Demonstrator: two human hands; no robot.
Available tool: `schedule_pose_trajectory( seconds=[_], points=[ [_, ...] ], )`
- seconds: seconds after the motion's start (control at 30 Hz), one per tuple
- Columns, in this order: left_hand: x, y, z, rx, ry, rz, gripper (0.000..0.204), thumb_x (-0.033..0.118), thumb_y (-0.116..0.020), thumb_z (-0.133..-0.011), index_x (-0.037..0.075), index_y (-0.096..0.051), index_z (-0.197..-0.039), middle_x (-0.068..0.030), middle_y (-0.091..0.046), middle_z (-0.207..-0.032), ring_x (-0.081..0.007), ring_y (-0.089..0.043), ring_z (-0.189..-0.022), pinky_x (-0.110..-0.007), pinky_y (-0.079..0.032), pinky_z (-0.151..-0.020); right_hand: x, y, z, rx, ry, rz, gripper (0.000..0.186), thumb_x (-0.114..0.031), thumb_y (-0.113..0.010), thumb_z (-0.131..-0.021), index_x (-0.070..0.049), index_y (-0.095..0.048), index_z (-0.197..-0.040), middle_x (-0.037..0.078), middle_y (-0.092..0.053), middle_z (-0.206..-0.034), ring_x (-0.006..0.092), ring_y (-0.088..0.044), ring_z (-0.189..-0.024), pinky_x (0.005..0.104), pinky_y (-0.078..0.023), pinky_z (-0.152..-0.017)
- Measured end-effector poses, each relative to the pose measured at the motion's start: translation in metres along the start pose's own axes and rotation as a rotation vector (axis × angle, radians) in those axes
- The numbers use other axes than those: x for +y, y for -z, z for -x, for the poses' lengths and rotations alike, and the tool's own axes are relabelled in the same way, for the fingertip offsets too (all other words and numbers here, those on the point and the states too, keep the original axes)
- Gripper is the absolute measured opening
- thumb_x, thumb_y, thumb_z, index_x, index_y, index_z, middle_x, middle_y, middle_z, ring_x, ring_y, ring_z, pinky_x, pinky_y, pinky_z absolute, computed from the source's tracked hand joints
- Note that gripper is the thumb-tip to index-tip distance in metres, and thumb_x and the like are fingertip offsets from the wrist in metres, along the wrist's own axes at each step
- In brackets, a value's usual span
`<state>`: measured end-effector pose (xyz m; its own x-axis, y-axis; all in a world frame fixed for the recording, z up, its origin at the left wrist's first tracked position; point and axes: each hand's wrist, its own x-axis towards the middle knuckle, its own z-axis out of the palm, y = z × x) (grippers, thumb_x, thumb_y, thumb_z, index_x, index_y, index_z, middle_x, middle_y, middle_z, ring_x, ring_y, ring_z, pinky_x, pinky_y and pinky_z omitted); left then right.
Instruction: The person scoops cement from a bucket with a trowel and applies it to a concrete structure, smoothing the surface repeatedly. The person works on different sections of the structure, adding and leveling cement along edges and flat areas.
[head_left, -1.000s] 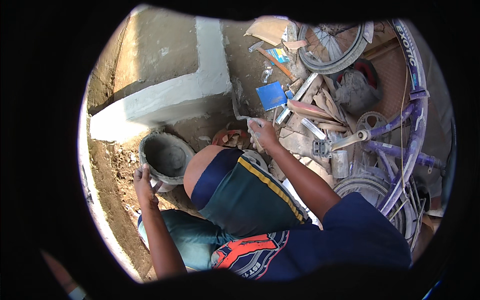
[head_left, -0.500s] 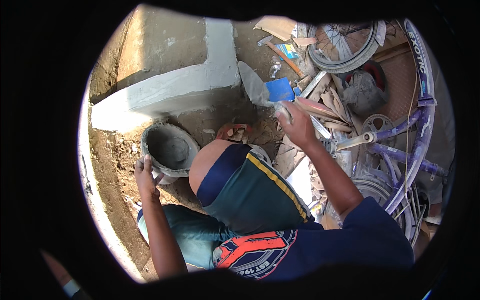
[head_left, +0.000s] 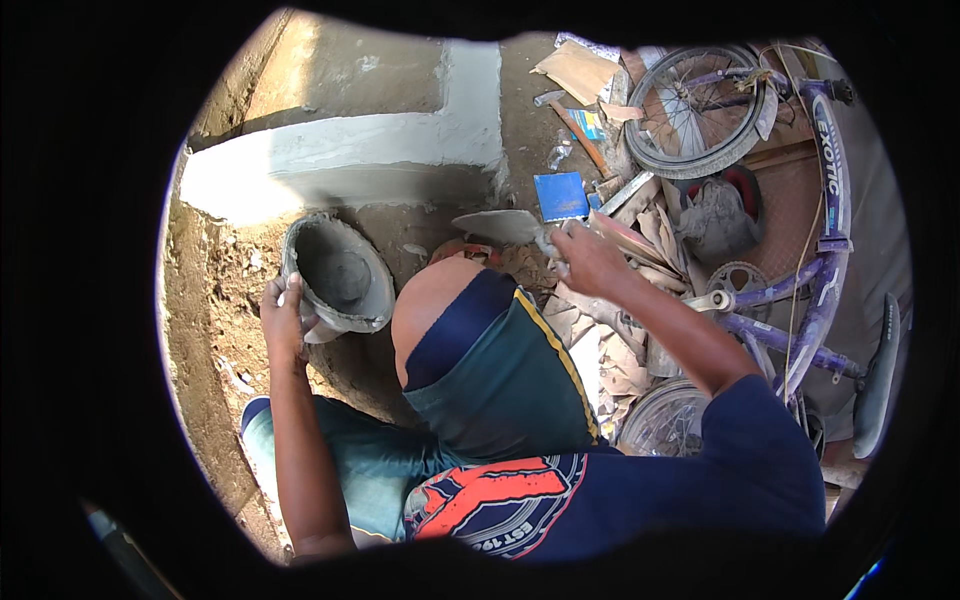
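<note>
Right hand (head_left: 590, 262) clenched round trowel (head_left: 500, 226) handle; blade flat, long axis running left-right, tip pointing left toward plastered concrete step (head_left: 340, 160), hovering just above ground near its corner. Left hand (head_left: 283, 318) grips rim of mortar pan (head_left: 337, 274), pan tilted, opening facing up-right, sitting on dirt below step. Blue box (head_left: 561, 196) lies just beyond trowel. Purple bicycle (head_left: 800, 260) lies at right among paper scraps.
</note>
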<state>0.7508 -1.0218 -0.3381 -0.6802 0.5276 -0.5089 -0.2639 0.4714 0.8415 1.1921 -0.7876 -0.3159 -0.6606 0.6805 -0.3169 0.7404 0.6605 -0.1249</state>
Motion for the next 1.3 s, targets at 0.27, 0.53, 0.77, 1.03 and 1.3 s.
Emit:
schedule_pose_trajectory(
  seconds=[0.27,0.53,0.77,1.03,1.3],
  points=[
    [-0.005,-0.001,0.001,0.013,-0.020,-0.034,0.034,0.037,-0.069,-0.104,0.010,-0.064,-0.124,-0.0053,-0.068,-0.117,-0.0198,-0.066,-0.100,-0.037,-0.060,-0.073,0.030,-0.022,-0.064,-0.024,-0.025,0.157,0.029,-0.012,-0.061,-0.095,-0.011,-0.053,-0.123,0.019,-0.068,-0.109,0.0442,-0.071,-0.101,0.0569,-0.056,-0.083],
    [-0.003,-0.005,-0.001,0.017,-0.049,-0.020,0.031,0.037,-0.068,-0.105,0.010,-0.065,-0.122,-0.0030,-0.069,-0.111,-0.0167,-0.067,-0.095,-0.034,-0.059,-0.072,-0.009,0.037,-0.063,0.141,0.022,0.024,0.031,-0.027,-0.067,-0.098,-0.013,-0.050,-0.120,0.020,-0.069,-0.108,0.0472,-0.070,-0.098,0.0592,-0.055,-0.082],
    [-0.002,-0.003,0.001,0.010,-0.055,-0.034,0.034,0.038,-0.069,-0.104,0.010,-0.067,-0.123,-0.0030,-0.070,-0.112,-0.0172,-0.066,-0.096,-0.034,-0.059,-0.072,-0.050,0.098,-0.067,0.402,0.168,-0.088,0.029,-0.028,-0.067,-0.100,-0.012,-0.051,-0.118,0.019,-0.070,-0.104,0.0460,-0.070,-0.095,0.0583,-0.056,-0.081],
    [0.000,-0.005,0.002,0.027,-0.071,-0.046,0.036,0.038,-0.068,-0.104,0.010,-0.066,-0.126,-0.0041,-0.070,-0.115,-0.0187,-0.066,-0.100,-0.037,-0.059,-0.076,-0.030,0.077,-0.060,0.008,-0.011,0.186,0.030,-0.025,-0.067,-0.099,-0.012,-0.055,-0.123,0.021,-0.071,-0.106,0.0434,-0.072,-0.098,0.0559,-0.058,-0.083],
    [-0.005,0.003,-0.006,-0.002,0.006,-0.026,0.032,0.035,-0.068,-0.105,0.009,-0.065,-0.124,-0.0048,-0.068,-0.120,-0.0211,-0.063,-0.110,-0.040,-0.059,-0.081,-0.040,0.079,-0.084,0.207,0.174,-0.115,0.034,-0.032,-0.070,-0.099,-0.009,-0.055,-0.119,0.021,-0.071,-0.109,0.0458,-0.070,-0.100,0.0561,-0.056,-0.084]
  ],
)
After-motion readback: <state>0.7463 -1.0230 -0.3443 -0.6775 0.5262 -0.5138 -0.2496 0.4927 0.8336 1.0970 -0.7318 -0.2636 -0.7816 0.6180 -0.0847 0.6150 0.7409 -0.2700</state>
